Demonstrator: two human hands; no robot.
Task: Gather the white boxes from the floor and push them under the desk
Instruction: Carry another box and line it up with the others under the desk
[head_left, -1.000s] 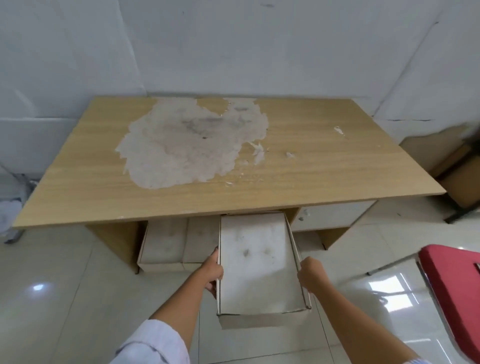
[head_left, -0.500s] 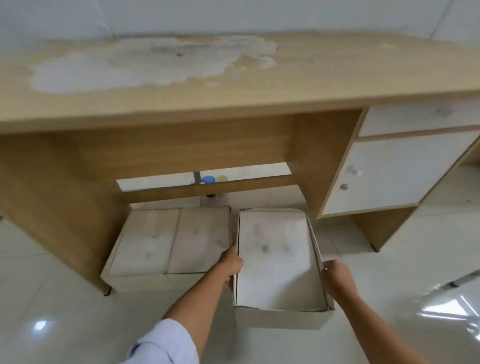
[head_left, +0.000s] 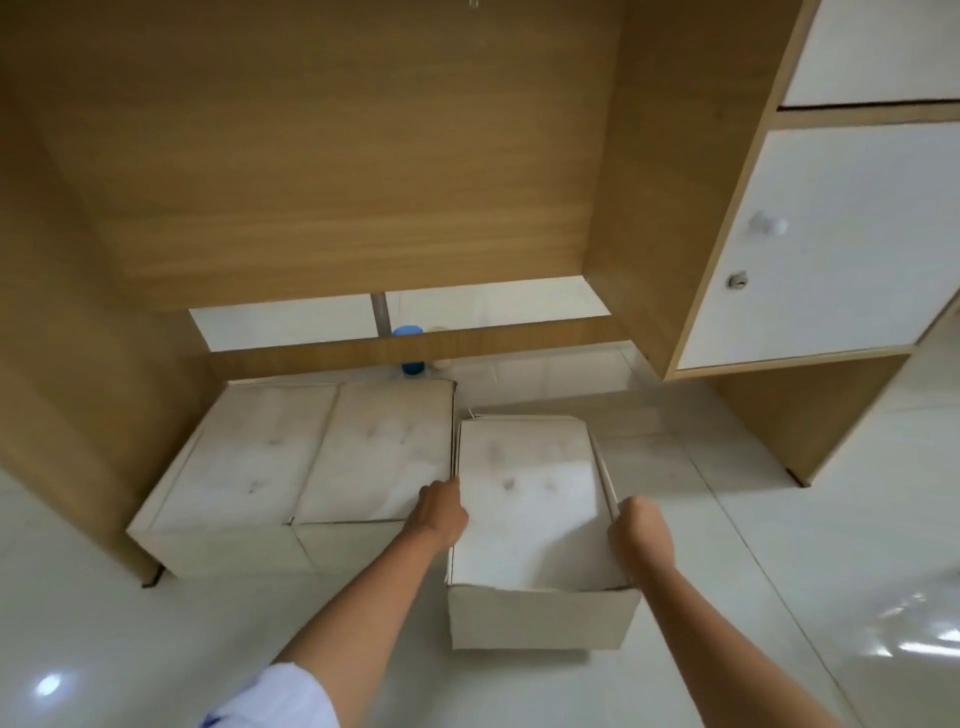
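A white box (head_left: 524, 499) lies on the tiled floor at the mouth of the desk's knee space, its far end under the desk (head_left: 322, 171). My left hand (head_left: 441, 512) grips its left edge and my right hand (head_left: 641, 530) grips its right edge. Two more white boxes (head_left: 306, 457) sit side by side to the left, further under the desk and against its left panel. The held box's near end sticks out past them toward me.
The desk's white cabinet door (head_left: 841, 244) with a knob and lock hangs at the right, with a drawer front above it. A low wooden crossbar (head_left: 415, 345) spans the back. A blue round object (head_left: 413, 366) sits behind the boxes. Glossy tiled floor (head_left: 831, 571) extends to the right.
The view has dropped from above the desk top to below it. The held box has slid further under the desk, with both hands still on its sides.
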